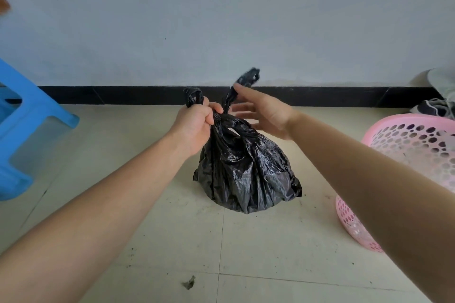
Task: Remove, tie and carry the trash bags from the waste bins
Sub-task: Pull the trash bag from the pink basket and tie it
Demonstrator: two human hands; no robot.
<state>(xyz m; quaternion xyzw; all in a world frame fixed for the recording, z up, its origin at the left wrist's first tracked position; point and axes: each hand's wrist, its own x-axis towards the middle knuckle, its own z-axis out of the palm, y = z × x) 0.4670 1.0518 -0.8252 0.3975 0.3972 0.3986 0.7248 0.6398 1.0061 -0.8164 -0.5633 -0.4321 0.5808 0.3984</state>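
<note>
While left hand [197, 125] clamps trash bag [246, 170] | pink bin [406, 140] right | blue stool [27, 118] left

Blue plastic stool [27, 130] at left, on tiled floor [246, 253].

- single head view, looks forward and down from above both arms
- faces the wall [221, 19] and tiled floor [258, 241], close range

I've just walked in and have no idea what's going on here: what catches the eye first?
A bulging black trash bag sits on the tiled floor in the middle. The left hand clutches one handle, and the right hand stretches open-fingered against the other. A pink perforated bin stands at right, a blue stool at left.
</note>
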